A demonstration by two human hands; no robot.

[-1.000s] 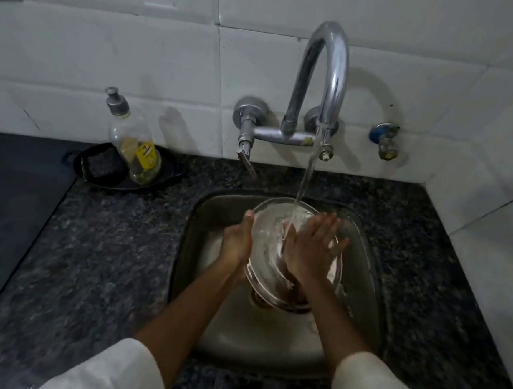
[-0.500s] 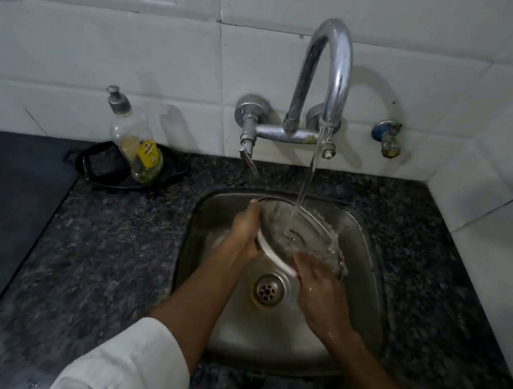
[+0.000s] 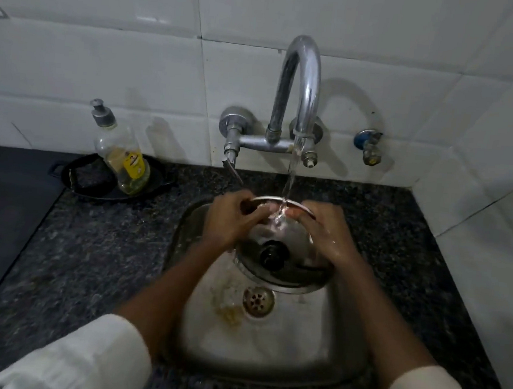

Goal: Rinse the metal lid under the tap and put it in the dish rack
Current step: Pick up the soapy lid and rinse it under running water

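Note:
The round metal lid (image 3: 286,267) with a black knob in its middle is held tilted over the steel sink (image 3: 268,345), its top face turned toward me. My left hand (image 3: 230,220) grips its upper left rim and my right hand (image 3: 330,234) grips its upper right rim. Water runs from the curved chrome tap (image 3: 300,90) onto the lid's far edge between my hands. No dish rack is in view.
A soap pump bottle (image 3: 120,156) stands in a black tray (image 3: 96,181) at the back left of the dark granite counter (image 3: 90,258). A small blue-capped valve (image 3: 368,144) sits on the tiled wall at right. The sink drain (image 3: 258,301) lies below the lid.
The lid has been turned over so its knob side faces me. Both hands shifted to the upper rim, and the drain is now uncovered below it.

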